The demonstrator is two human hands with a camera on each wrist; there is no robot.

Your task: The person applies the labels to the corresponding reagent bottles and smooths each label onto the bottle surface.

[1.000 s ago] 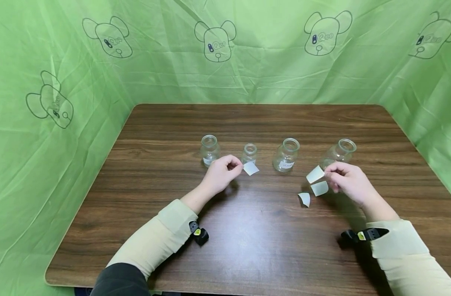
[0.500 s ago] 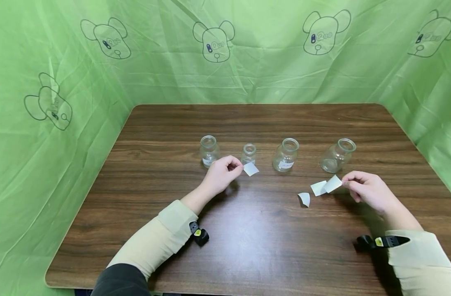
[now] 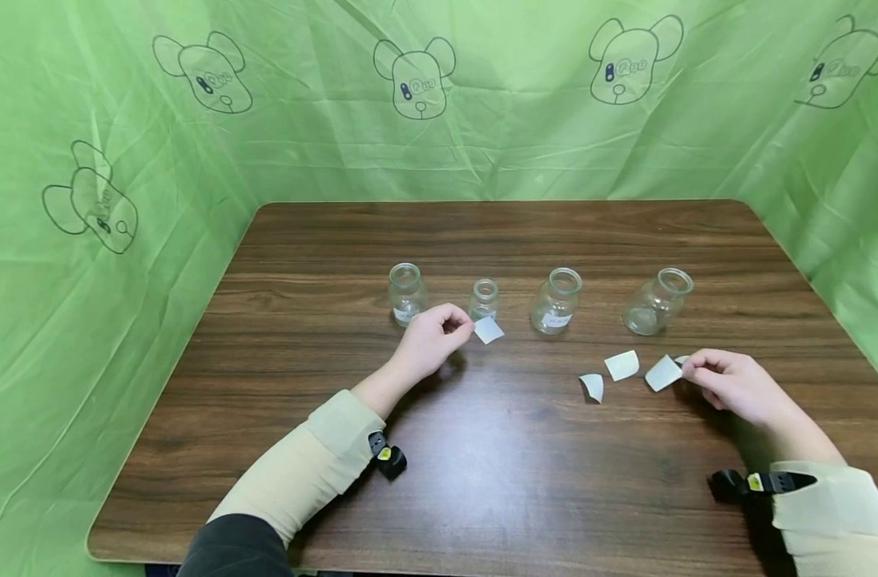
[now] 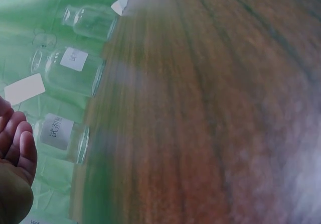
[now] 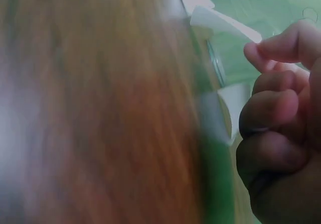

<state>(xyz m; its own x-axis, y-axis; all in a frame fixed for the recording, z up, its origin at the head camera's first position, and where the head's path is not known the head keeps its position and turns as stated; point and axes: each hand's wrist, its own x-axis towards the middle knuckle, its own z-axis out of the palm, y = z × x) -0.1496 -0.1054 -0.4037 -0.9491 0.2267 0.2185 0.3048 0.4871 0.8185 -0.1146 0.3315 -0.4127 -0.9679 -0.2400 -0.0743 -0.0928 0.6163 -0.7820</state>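
My left hand (image 3: 435, 336) pinches a small white paper label (image 3: 489, 329) by its corner, in front of a small glass jar (image 3: 485, 298). In the left wrist view that label (image 4: 25, 89) shows beyond the fingertips. My right hand (image 3: 730, 385) pinches another white label (image 3: 663, 373) between thumb and forefinger, low over the table's right side. Behind it, partly hidden, a curled white piece (image 3: 682, 360) shows; the right wrist view has this curled piece (image 5: 232, 111) beside the fingers. Two more white pieces, one squarish (image 3: 622, 365) and one curved (image 3: 593, 388), lie to the left.
Glass jars stand in a row: one at left (image 3: 407, 292), one right of centre (image 3: 557, 303) with a printed label, and one at far right (image 3: 657, 303) with no label visible. The brown wooden table (image 3: 446, 497) meets green cloth (image 3: 482, 160) behind.
My right hand has moved right and nearer, away from the far-right jar, carrying its label and uncovering that jar. My left hand has kept its place.
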